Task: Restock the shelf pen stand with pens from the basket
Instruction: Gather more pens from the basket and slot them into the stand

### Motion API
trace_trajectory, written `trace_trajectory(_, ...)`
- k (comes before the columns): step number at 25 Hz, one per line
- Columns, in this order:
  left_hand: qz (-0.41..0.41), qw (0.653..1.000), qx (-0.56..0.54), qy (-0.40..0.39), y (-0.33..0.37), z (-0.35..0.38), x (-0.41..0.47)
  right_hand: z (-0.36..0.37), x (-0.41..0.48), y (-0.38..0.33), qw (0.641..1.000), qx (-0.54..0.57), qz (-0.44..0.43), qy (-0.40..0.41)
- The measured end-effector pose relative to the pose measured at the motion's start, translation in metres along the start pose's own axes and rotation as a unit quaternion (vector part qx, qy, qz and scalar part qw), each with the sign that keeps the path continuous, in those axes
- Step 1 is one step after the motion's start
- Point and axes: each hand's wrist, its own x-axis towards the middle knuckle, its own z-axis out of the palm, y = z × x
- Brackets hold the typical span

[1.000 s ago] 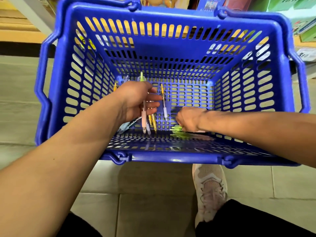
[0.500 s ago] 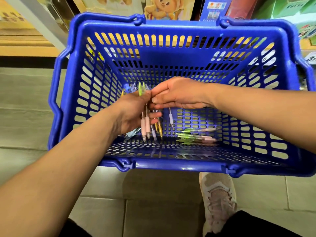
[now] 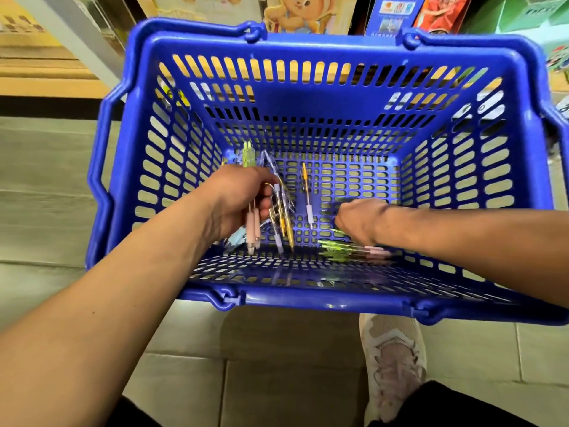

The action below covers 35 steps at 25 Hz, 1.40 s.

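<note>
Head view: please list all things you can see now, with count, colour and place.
basket: one, blue, on the floor before the shelf
pen bunch: several pens, pink, yellow, green and clear, inside the basket in the left hand
lone pen: one, orange and white, on the basket bottom between the hands
green pens: a few, blurred, on the basket bottom under the right hand
boxes: several, blue, red, green, behind the basket
floor: grey tiles
shoe: one, pale pink, near the basket
left hand: grips the pen bunch
right hand: reaches down to the green pens, fingers hidden
</note>
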Motion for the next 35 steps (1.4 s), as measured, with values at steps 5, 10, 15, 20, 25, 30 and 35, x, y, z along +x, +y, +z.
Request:
trace_trajectory(5,-0.023,0.998,-0.054,-0.013,-0.001,-0.002,-0.003,-0.041,-0.002,0.018,0.958,0.282,-0.028,0.052)
trace_trajectory(10,-0.013,0.998,-0.057,-0.037,-0.003,0.000,-0.003,-0.088,-0.007,-0.004,0.752,0.632,-0.147,0.116)
trace_trajectory(15,0.000,0.999,-0.042,-0.015,0.001,-0.004,-0.006,-0.080,-0.007,-0.010,0.564,0.792,-0.234,0.021)
trace_trajectory(20,0.021,0.999,-0.028,0.015,-0.003,-0.007,-0.005,-0.051,-0.004,0.013,0.920,0.383,-0.069,0.040)
trace_trajectory(25,0.038,0.999,0.016,0.012,-0.001,-0.009,-0.003,-0.001,0.002,-0.009,0.994,0.094,-0.038,-0.035)
trace_trajectory(30,0.023,1.000,-0.021,0.004,0.000,-0.006,-0.006,-0.001,0.009,-0.011,0.996,0.063,-0.041,-0.039)
trace_trajectory(35,-0.005,0.998,-0.059,-0.021,-0.001,-0.004,-0.007,-0.040,-0.007,0.012,0.938,0.330,-0.105,0.010)
